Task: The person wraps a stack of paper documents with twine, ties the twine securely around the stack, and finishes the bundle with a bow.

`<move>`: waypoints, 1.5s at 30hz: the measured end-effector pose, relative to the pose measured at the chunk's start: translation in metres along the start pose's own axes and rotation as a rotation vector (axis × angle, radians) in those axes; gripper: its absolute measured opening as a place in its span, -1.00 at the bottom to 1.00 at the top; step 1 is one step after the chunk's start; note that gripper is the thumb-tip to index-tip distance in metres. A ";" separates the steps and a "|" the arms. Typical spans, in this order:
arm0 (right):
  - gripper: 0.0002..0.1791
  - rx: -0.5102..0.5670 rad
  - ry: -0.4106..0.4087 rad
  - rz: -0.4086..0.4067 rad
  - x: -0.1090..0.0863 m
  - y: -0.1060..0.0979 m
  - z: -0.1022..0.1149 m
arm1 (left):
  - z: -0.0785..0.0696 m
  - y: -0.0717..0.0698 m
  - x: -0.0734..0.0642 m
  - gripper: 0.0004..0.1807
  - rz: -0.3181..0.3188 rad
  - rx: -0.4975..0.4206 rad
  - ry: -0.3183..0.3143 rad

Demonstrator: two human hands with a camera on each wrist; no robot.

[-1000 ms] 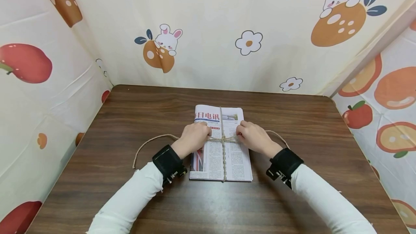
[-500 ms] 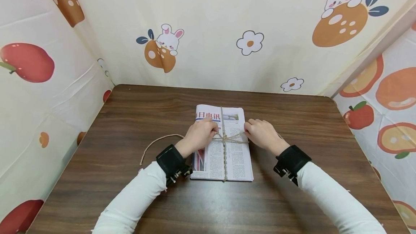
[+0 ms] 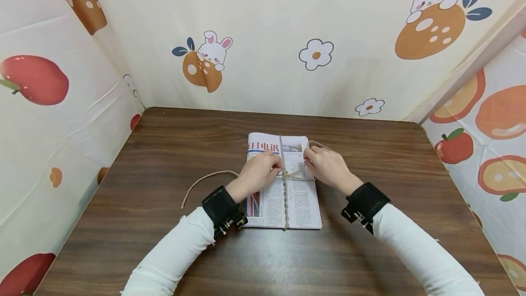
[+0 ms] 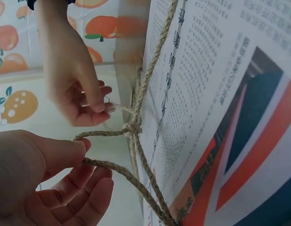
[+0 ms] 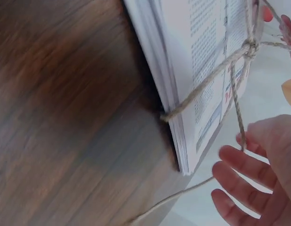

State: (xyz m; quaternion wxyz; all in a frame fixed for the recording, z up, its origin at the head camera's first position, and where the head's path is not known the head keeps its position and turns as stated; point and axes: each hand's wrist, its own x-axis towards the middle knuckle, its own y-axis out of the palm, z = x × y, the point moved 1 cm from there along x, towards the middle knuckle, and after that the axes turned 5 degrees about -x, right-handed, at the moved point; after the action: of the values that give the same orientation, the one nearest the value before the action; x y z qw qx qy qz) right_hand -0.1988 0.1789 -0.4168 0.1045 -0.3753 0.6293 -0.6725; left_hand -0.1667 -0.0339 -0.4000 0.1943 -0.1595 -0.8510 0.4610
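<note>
A stack of folded newspapers point(image 3: 303, 202) lies on the table, bound by brown twine point(image 3: 286, 204) that crosses over its top. At the crossing sits a knot point(image 4: 132, 128), close to the middle of the stack. Just left of the knot, my left hand point(image 3: 260, 169) pinches one twine strand between thumb and index finger. The left wrist view shows that strand point(image 4: 105, 133) bent back at the fingertips. My right hand point(image 3: 330, 166), over the stack's right edge, pinches the other strand point(image 5: 238, 106) by thumb and index finger, its remaining fingers loosely bent.
One loose twine tail point(image 3: 205, 177) curves over the brown wooden table point(image 3: 185, 150) to the left. The other tail point(image 5: 183, 192) trails past the right hand. Fabric walls with fruit and rabbit prints point(image 3: 263, 58) stand behind and at both sides.
My left hand has moved right, nearer the knot, drawing the left tail along. My right hand went outward, then slightly back left, and its twine tail now lies on the hand's far side.
</note>
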 end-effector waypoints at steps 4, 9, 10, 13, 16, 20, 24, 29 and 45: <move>-0.95 0.097 0.055 -0.021 0.004 0.000 0.005 | 0.002 0.001 -0.002 -0.95 -0.001 -0.006 0.017; -0.94 0.247 0.160 -0.004 0.013 0.000 0.012 | 0.003 0.002 -0.003 -0.95 -0.010 -0.015 0.027; -0.92 0.282 0.190 0.004 0.014 0.000 0.014 | 0.003 0.002 -0.003 -0.95 -0.012 -0.018 0.023; -0.75 0.395 0.285 0.024 0.019 0.001 0.016 | 0.004 0.002 -0.003 -0.94 -0.012 -0.022 0.013; -0.61 0.504 0.376 0.061 0.022 0.001 0.018 | 0.005 0.002 -0.003 -0.94 -0.008 -0.029 0.004; -0.66 0.612 0.483 0.153 0.025 0.000 0.019 | 0.008 0.003 -0.004 -0.95 -0.007 -0.051 -0.002; -0.71 0.729 0.594 0.244 0.027 -0.001 0.017 | 0.011 0.004 -0.004 -0.95 -0.014 -0.075 0.003; -0.74 0.865 0.709 0.311 0.027 -0.001 0.017 | 0.012 0.003 -0.005 -0.94 -0.023 -0.085 0.016; -0.85 0.848 0.382 0.205 0.048 -0.006 0.031 | 0.013 0.001 -0.008 -0.95 -0.024 -0.073 0.013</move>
State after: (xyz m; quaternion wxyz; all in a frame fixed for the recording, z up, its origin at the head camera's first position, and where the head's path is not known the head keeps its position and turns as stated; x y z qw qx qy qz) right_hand -0.2105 0.1268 -0.3954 0.1966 -0.1052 0.3408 -0.9133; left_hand -0.1656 -0.0462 -0.4086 0.1993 -0.1594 -0.8679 0.4261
